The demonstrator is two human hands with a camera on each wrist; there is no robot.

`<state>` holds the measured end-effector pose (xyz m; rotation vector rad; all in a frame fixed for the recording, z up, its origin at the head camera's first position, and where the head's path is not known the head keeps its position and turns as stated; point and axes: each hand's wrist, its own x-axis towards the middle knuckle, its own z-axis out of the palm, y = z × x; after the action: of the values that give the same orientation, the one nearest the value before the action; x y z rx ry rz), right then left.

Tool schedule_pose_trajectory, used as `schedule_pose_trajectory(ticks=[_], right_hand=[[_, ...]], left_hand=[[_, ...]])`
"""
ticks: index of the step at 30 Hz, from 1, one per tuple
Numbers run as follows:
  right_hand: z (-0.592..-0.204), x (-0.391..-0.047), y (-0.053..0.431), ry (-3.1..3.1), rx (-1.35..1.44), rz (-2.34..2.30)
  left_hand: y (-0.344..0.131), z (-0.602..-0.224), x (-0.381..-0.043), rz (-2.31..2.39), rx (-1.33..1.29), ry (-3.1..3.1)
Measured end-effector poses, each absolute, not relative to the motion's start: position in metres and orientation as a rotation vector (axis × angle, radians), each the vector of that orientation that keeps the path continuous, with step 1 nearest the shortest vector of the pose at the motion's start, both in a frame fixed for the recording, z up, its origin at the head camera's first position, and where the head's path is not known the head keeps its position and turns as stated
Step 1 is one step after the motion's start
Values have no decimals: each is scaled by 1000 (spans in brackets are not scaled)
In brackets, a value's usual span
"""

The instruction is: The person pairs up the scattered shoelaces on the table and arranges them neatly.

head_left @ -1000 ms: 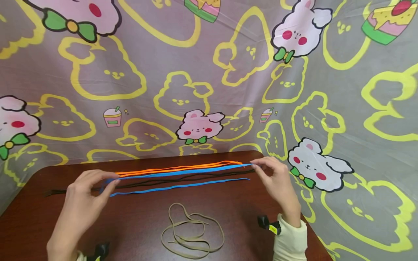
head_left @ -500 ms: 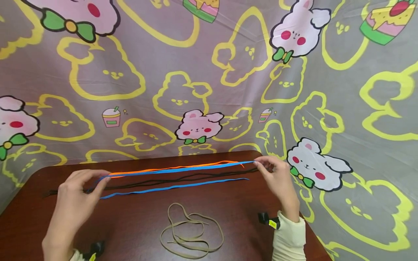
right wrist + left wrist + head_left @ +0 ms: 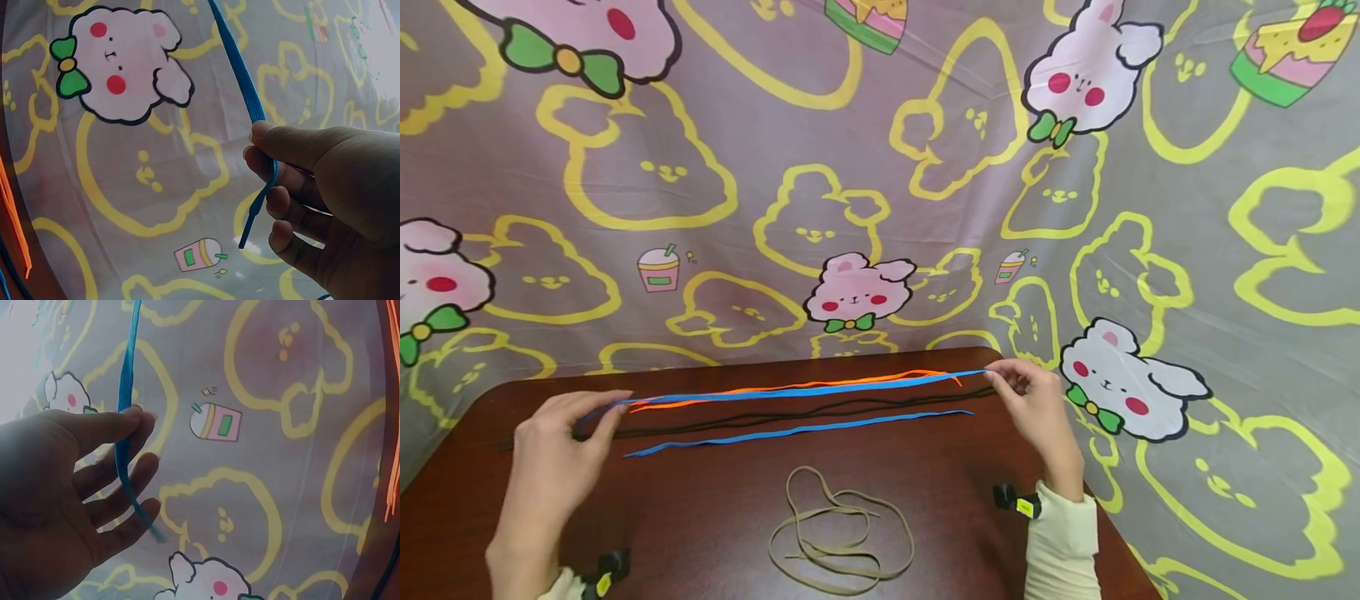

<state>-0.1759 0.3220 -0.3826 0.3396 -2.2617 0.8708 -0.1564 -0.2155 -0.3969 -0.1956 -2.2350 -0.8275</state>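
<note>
A flat blue shoelace (image 3: 820, 389) stretches almost level between my two hands in the head view, above the back part of the table. My left hand (image 3: 553, 450) pinches its left part between thumb and index finger; in the left wrist view, a short tail of the shoelace (image 3: 126, 447) hangs past the fingers. The right hand (image 3: 1033, 408) pinches the other end, and the tipped end of the shoelace (image 3: 250, 103) dangles below those fingers in the right wrist view. Behind and beneath it lie orange shoelaces (image 3: 917, 374), partly covered by the blue one.
Black laces (image 3: 820, 410) and a second blue shoelace (image 3: 820, 429) lie lengthwise on the dark brown table (image 3: 700, 517). A khaki shoelace (image 3: 913, 542) rests in loose loops nearer the front. A patterned cloth (image 3: 850, 208) hangs behind and at the right.
My left hand has moved left, away from the right hand, which shifted slightly right. The held blue shoelace now spans a longer stretch, and the orange laces' left ends have come into view.
</note>
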Motion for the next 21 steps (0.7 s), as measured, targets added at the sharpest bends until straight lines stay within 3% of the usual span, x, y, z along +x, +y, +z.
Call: schedule_pose_trajectory(ticks=[21], right_hand=[[-421,-207,344,-2505,158,914]], left_hand=[[-239,-419,-169,-869,-87,-2384]])
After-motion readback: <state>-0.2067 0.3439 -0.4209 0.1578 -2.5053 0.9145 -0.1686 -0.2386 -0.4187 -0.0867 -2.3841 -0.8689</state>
